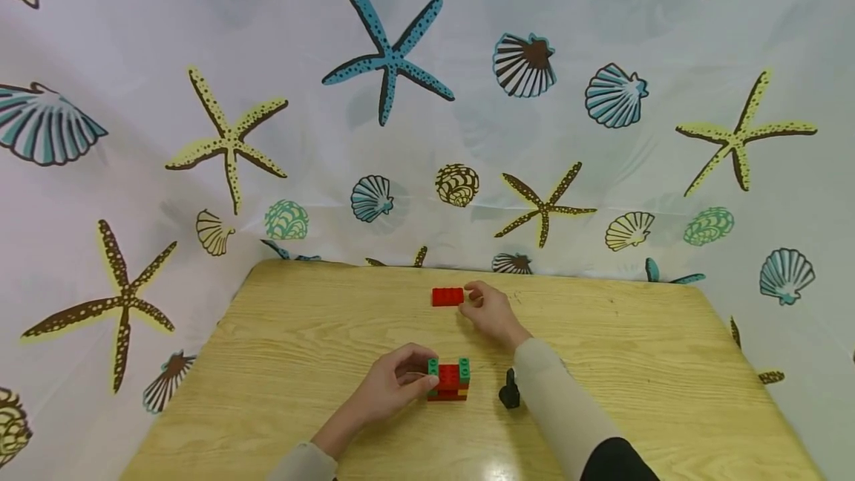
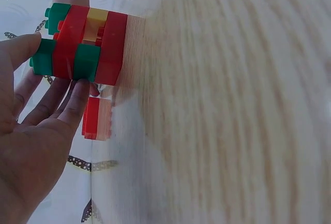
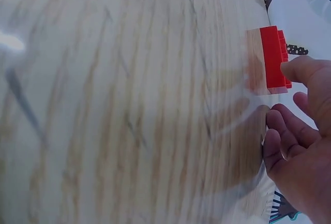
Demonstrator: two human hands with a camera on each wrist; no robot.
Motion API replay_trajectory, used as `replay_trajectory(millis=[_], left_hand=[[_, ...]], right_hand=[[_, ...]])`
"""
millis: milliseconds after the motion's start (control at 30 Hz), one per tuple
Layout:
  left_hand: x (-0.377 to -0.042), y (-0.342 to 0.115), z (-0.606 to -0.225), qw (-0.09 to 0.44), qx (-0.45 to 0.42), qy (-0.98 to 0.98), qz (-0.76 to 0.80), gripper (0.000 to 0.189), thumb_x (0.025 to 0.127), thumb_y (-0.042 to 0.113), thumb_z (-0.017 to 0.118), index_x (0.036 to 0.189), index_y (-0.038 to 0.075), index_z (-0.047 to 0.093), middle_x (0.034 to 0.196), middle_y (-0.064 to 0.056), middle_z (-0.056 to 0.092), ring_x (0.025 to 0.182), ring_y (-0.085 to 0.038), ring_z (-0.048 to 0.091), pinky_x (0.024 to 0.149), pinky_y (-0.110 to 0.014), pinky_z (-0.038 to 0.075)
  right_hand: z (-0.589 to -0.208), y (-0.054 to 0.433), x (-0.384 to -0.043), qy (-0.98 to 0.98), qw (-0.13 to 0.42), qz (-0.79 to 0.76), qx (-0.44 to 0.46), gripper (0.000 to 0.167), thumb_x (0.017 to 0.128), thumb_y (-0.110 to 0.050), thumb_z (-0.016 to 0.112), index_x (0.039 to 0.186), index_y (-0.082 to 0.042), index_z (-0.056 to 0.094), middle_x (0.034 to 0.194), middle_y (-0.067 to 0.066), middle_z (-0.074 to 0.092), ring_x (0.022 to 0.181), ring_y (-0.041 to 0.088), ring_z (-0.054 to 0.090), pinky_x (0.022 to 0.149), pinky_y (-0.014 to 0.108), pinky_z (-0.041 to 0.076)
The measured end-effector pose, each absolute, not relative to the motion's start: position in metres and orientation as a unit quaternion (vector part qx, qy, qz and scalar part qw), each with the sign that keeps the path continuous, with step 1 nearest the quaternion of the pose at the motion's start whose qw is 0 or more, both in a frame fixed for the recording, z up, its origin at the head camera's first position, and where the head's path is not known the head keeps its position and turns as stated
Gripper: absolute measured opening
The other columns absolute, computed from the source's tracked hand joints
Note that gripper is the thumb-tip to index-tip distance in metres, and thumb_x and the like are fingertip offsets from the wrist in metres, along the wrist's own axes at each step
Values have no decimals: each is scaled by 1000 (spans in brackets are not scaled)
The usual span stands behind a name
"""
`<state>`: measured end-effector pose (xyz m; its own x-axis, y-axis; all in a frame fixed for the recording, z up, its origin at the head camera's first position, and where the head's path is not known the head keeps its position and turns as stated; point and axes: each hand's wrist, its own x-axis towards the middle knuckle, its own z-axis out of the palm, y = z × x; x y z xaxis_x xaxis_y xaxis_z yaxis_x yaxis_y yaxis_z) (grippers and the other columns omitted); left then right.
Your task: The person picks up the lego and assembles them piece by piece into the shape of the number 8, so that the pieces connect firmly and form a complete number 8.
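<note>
While apart, left hand gripping the brick stack, right hand loosely touching the red brick.

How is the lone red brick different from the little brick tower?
The red brick is one flat piece, all red; the brick tower stacks several red, green and yellow pieces. The right hand touches the red brick; the left hand holds the brick tower. Both sit on the wooden table.
</note>
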<state>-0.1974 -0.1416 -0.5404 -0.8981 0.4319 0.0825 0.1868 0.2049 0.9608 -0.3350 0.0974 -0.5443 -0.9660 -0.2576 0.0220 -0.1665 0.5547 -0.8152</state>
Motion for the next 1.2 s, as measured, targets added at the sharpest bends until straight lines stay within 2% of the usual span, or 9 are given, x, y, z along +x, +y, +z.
replay_trajectory(millis=[167,467,733,933,1200], left_hand=[[-198,-142,-540,99,204,769,598,40,104,19,70,136,-2,60,129,-17,68,121,-33,67,100,-27,56],[-198,-142,-540,106,199,763,606,39,103,17,70,136,-3,59,129,-18,67,121,-32,67,99,-25,56],[-197,-143,-537,111,199,766,601,40,104,19,70,136,-2,59,129,-18,67,121,-31,66,99,-24,55],[-197,-142,-535,115,200,767,599,41,104,20,69,137,-2,59,131,-17,67,123,-32,66,100,-25,55],[-197,-143,-537,111,199,769,598,40,103,20,70,135,-2,60,130,-18,67,122,-32,66,100,-25,56]], right_hand=[[-547,95,-340,884,43,-449,-122,51,103,-20,68,149,-3,55,132,20,65,114,33,64,92,46,58],[-546,88,-340,896,26,-428,-118,45,102,-17,69,144,-4,61,131,22,66,102,29,63,88,45,56],[-544,84,-338,907,10,-405,-118,43,102,-19,68,143,-6,63,130,22,66,109,35,64,98,53,53],[-545,84,-340,914,0,-385,-127,42,101,-19,69,140,-6,65,124,20,66,105,34,64,97,53,54],[-547,84,-340,913,-2,-384,-137,38,101,-19,70,137,-6,67,125,21,65,112,37,65,101,55,53]])
